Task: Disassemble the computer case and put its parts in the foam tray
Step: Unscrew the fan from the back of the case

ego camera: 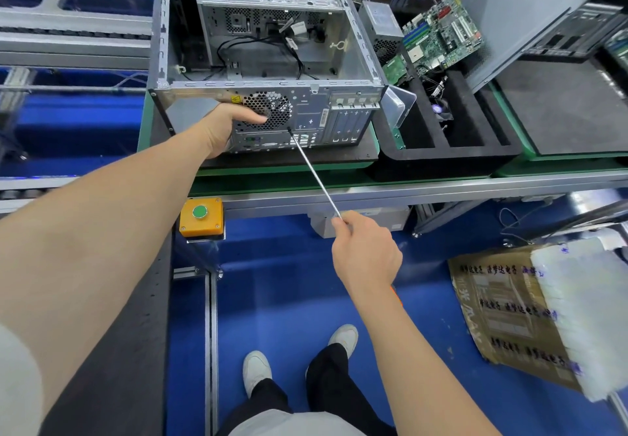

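Observation:
The open grey computer case lies on its side on the bench, rear panel toward me, loose black cables inside. My left hand grips the rear panel's left end, thumb lying across the round fan grille. My right hand holds a long thin screwdriver; its tip touches the rear panel just below and right of the grille. To the right sits the black foam tray, holding a green motherboard, a silver power supply, a small green card and a fan.
A grey side panel leans over the tray's right end. A clear plastic piece rests between case and tray. A yellow box with a green button hangs under the bench edge. A cardboard box with white foam stands on the floor at right.

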Motion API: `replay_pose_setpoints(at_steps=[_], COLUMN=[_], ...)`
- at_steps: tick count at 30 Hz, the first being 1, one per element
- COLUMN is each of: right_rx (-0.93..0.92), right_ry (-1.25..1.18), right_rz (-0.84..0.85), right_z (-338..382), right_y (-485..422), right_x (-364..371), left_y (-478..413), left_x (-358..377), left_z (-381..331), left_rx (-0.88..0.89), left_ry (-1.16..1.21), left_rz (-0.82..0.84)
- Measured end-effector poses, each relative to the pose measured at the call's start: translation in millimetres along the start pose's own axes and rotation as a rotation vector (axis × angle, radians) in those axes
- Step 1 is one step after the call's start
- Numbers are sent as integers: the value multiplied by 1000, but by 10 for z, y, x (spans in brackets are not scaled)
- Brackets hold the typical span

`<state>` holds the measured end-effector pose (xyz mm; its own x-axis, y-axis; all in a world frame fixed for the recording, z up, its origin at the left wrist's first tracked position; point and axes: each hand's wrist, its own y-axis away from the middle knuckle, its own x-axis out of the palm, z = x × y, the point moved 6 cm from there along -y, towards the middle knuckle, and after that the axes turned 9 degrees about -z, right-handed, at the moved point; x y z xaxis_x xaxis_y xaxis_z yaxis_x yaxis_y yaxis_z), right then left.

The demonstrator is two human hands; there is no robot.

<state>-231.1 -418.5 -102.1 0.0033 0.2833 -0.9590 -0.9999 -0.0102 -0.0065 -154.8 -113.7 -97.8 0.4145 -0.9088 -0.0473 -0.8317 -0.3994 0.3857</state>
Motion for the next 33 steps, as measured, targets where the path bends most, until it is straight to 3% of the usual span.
replay_pose_setpoints(at_steps=[3, 8, 12, 15, 21, 27, 33], right_rx=[113, 520, 651, 619, 428, 362, 333], right_ry=[-509, -1202, -1623, -1657, -1309, -1115, -1053], right_rz=[264, 901, 1124, 1074, 834, 732, 693], right_z=[-6, 196, 376, 386, 375, 317, 236], right_y=[41, 179, 253, 226, 122, 105, 100], right_x=[91, 185, 81, 67, 153, 219, 220], left_y=[19, 15, -29, -41, -58, -34, -7], left_x=[6, 17, -10, -6, 5, 6, -38], left_z=[-21, -35, -14, -15, -46, -76, 34], left_rx=[17, 36, 33, 39, 36, -15, 10], left_ry=[-1, -33, -38, -44, -19, -48, 123], left_rz=[3, 16, 4, 5, 21, 76, -133])
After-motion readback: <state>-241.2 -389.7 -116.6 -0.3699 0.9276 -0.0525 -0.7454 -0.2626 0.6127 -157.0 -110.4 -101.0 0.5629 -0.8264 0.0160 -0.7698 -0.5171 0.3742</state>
